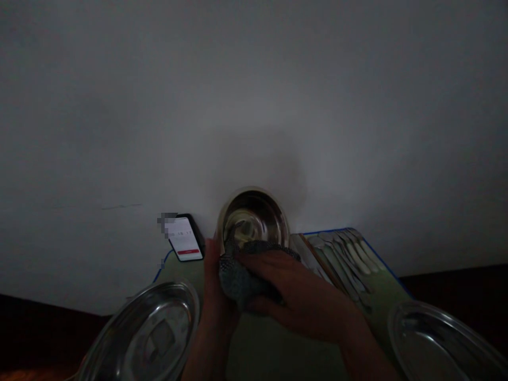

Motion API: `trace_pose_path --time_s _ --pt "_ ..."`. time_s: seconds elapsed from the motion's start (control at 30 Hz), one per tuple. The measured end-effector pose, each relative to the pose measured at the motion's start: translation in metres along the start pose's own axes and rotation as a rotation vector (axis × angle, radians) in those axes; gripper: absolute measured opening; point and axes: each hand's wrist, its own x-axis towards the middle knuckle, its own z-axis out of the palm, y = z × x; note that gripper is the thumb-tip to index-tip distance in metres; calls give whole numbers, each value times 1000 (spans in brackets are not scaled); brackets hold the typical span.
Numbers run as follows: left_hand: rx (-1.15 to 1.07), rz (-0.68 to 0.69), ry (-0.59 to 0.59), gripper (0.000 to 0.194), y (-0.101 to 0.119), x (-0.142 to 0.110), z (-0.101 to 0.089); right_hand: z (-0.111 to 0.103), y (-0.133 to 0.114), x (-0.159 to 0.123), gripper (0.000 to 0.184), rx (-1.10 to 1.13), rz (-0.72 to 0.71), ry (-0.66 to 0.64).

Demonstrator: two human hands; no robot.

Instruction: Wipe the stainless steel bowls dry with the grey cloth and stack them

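Note:
A dark blue-grey cloth (pixel 242 280) with a dotted edge is bunched between my hands, in front of a round metal bowl (pixel 278 219). My right hand (pixel 291 296) lies over the cloth from the right, its fingers and thumb closing on it. From the left, my left hand (pixel 218 301) supports the bundle, thumb upright beside the bowl's left rim. Its other fingers are hidden behind the cloth. Part of the cloth overlaps the bowl's near rim. Whether anything is wrapped inside the cloth cannot be seen.
A lit phone (pixel 184 243) leans against the wall (pixel 254 95) at left. Several spoons and other cutlery (pixel 349 254) lie on the green mat (pixel 286 349) at right. Large metal basins stand at the lower left (pixel 186 296) and lower right (pixel 420 312). The light is dim.

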Motion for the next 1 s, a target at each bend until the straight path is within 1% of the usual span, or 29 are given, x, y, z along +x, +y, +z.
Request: trace_pose_path --time_s 0.07,0.13,0.23,0.3,0.33,0.43,0.47,0.53,0.63,0.7,0.77,0.87,0.93,1.0 --pt "-3 7 -24 46 2 -3 2 0 4 0 43 -36 -16 46" --pt "5 8 -38 45 3 -5 5 -4 7 -1 35 -66 -2 109" --pt "-8 -35 -52 45 2 -2 5 -13 15 -7 28 -75 62 269" --pt "-15 -43 -47 46 0 3 2 -20 22 -14 25 22 123 375" --pt "-2 -21 -24 44 -1 6 -1 -22 25 -17 25 110 151 434" --pt "67 99 101 33 -3 13 -14 -25 33 -25 34 419 189 601" --pt "76 124 137 29 -4 14 -17 -24 33 -25 38 487 196 624" --pt "71 145 179 24 -2 14 -22 -22 33 -23 43 536 225 607" --pt "79 155 237 28 2 11 -21 -20 33 -15 42 467 304 605" --pt "86 170 288 25 7 10 -19 -20 38 -11 38 384 343 669" --pt "172 187 300 27 11 9 -18 -22 46 -13 35 278 333 723" --pt "467 240 240 32 15 6 -20 -27 52 -20 40 130 272 782" --pt "643 284 196 34 15 4 -20 -28 45 -22 39 63 252 812" --pt "747 306 151 36 14 1 -18 -23 32 -20 37 -16 231 801"
